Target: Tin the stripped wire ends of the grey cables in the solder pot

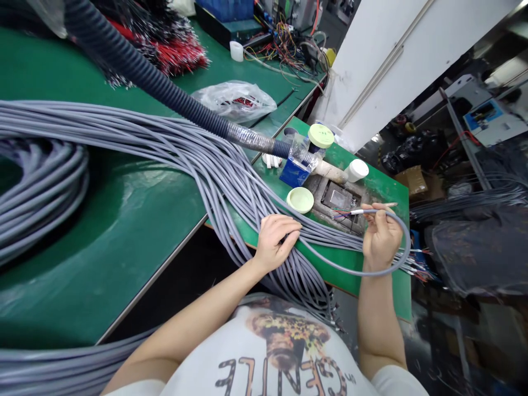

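In my right hand (381,236) is a grey cable (350,272), pinched near its end. The cable's stripped end, with a white sleeve (357,212) and thin coloured wires (340,213), points left over a small metal pot (340,197) in a grimy block. From this hand the cable loops down and back toward the bundle. A thin pale stick (390,204) shows behind my right fingers; I cannot tell if it is held. My left hand (277,239) lies palm down on the thick bundle of grey cables (231,165), fingers loosely curved and thumb apart.
A ribbed black hose (165,85) crosses above the bundle, its pale nozzle (330,170) over the block. Around it stand a pale green dish (300,200), a blue box (295,171), a yellow-lidded jar (320,136) and a white cup (357,170). Coiled cable (45,192) lies left.
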Available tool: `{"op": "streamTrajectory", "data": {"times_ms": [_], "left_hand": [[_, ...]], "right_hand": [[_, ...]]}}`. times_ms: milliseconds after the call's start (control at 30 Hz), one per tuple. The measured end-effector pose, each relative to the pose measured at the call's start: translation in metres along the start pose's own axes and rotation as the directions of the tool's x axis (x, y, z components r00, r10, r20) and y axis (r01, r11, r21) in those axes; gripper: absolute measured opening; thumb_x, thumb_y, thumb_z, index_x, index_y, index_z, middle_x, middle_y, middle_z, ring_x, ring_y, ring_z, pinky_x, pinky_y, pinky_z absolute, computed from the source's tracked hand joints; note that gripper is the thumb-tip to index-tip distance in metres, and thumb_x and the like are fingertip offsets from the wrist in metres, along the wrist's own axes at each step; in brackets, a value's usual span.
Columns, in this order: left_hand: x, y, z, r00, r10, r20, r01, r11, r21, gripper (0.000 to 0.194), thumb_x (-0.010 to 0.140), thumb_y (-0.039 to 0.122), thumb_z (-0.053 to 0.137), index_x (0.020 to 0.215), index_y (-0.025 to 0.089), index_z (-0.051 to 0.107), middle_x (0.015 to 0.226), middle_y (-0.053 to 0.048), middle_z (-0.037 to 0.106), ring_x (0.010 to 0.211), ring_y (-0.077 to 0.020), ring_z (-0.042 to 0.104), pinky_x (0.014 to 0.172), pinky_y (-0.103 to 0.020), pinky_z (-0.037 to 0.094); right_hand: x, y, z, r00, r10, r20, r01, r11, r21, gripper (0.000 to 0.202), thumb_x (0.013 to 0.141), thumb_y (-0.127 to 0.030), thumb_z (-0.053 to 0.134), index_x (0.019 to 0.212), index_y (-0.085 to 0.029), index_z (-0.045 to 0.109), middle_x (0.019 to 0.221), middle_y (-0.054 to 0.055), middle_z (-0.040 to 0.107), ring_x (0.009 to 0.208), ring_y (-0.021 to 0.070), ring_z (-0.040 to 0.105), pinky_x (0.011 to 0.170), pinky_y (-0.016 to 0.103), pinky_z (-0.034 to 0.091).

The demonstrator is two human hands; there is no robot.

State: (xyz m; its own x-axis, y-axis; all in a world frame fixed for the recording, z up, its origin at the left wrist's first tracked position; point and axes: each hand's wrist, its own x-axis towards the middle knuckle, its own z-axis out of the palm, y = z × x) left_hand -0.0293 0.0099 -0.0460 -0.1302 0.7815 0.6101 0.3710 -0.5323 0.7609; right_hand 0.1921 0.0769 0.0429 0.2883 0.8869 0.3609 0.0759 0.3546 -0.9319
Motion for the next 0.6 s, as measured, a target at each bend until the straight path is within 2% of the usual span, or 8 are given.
{"op": "streamTrajectory", "data": {"times_ms": [267, 333, 400, 467, 500, 533, 600], "left_hand": [[0.001, 0.0, -0.001, 1.0, 0.009, -0.001, -0.009, 1.0, -0.008, 0.013, 0.087, 0.019, 0.057, 0.096, 0.02, 0.066, 0.093, -0.004, 0.071, 0.096, -0.0194, 0.06, 0.091, -0.039, 0.038], [0.0, 0.001, -0.001, 1.0, -0.003, -0.002, 0.003, 1.0, -0.018, 0.013, 0.087, 0.02, 0.057, 0.095, 0.02, 0.067, 0.093, -0.005, 0.071, 0.096, -0.0198, 0.06, 0.091, -0.04, 0.038], [0.0, 0.006, -0.002, 0.999, -0.043, 0.002, 0.043, 0.998, -0.05, 0.013, 0.087, 0.022, 0.057, 0.094, 0.02, 0.069, 0.09, -0.005, 0.071, 0.092, -0.0199, 0.06, 0.09, -0.04, 0.038], [0.0, 0.016, -0.002, 0.992, -0.12, 0.04, 0.125, 0.978, -0.165, 0.016, 0.088, 0.026, 0.056, 0.093, 0.018, 0.07, 0.082, -0.005, 0.071, 0.083, -0.0187, 0.06, 0.085, -0.037, 0.04], [0.0, 0.023, -0.002, 0.981, -0.168, 0.094, 0.187, 0.949, -0.255, 0.019, 0.089, 0.028, 0.055, 0.092, 0.017, 0.07, 0.078, -0.006, 0.07, 0.079, -0.018, 0.059, 0.081, -0.035, 0.042], [0.0, 0.03, -0.002, 0.96, -0.219, 0.175, 0.269, 0.897, -0.351, 0.024, 0.09, 0.032, 0.053, 0.091, 0.016, 0.071, 0.074, -0.006, 0.069, 0.075, -0.0171, 0.058, 0.077, -0.033, 0.044], [0.001, 0.044, -0.001, 0.878, -0.312, 0.364, 0.466, 0.733, -0.496, 0.037, 0.091, 0.042, 0.049, 0.083, 0.013, 0.071, 0.067, -0.006, 0.066, 0.066, -0.0151, 0.056, 0.066, -0.028, 0.044]], "right_hand": [[-0.016, -0.008, 0.008, 0.998, -0.056, 0.033, 0.055, 0.998, 0.033, 0.013, 0.086, -0.024, 0.056, 0.09, -0.015, 0.064, 0.083, 0.004, 0.069, 0.079, 0.0162, 0.067, 0.077, 0.033, 0.051], [-0.023, -0.012, 0.01, 0.992, -0.117, 0.052, 0.118, 0.993, -0.02, 0.014, 0.088, -0.024, 0.052, 0.093, -0.017, 0.063, 0.085, 0.004, 0.069, 0.081, 0.0171, 0.067, 0.079, 0.036, 0.052], [-0.033, -0.02, 0.01, 0.968, -0.225, 0.11, 0.24, 0.959, -0.149, 0.016, 0.09, -0.024, 0.049, 0.096, -0.019, 0.063, 0.091, 0.005, 0.069, 0.088, 0.0191, 0.066, 0.083, 0.04, 0.052], [-0.045, -0.028, 0.009, 0.905, -0.345, 0.251, 0.408, 0.872, -0.271, 0.019, 0.09, -0.022, 0.048, 0.102, -0.021, 0.063, 0.1, 0.007, 0.069, 0.096, 0.0213, 0.065, 0.086, 0.043, 0.051], [-0.051, -0.033, 0.008, 0.847, -0.4, 0.35, 0.504, 0.812, -0.293, 0.022, 0.089, -0.019, 0.049, 0.105, -0.023, 0.063, 0.104, 0.007, 0.069, 0.1, 0.0219, 0.063, 0.087, 0.044, 0.051], [-0.057, -0.036, 0.007, 0.77, -0.448, 0.455, 0.603, 0.745, -0.286, 0.026, 0.088, -0.016, 0.051, 0.109, -0.025, 0.062, 0.107, 0.006, 0.069, 0.104, 0.0221, 0.062, 0.088, 0.044, 0.051], [-0.069, -0.042, 0.004, 0.565, -0.495, 0.661, 0.773, 0.598, -0.213, 0.034, 0.086, -0.013, 0.054, 0.116, -0.028, 0.06, 0.111, 0.004, 0.07, 0.111, 0.0213, 0.058, 0.092, 0.044, 0.048]]}}
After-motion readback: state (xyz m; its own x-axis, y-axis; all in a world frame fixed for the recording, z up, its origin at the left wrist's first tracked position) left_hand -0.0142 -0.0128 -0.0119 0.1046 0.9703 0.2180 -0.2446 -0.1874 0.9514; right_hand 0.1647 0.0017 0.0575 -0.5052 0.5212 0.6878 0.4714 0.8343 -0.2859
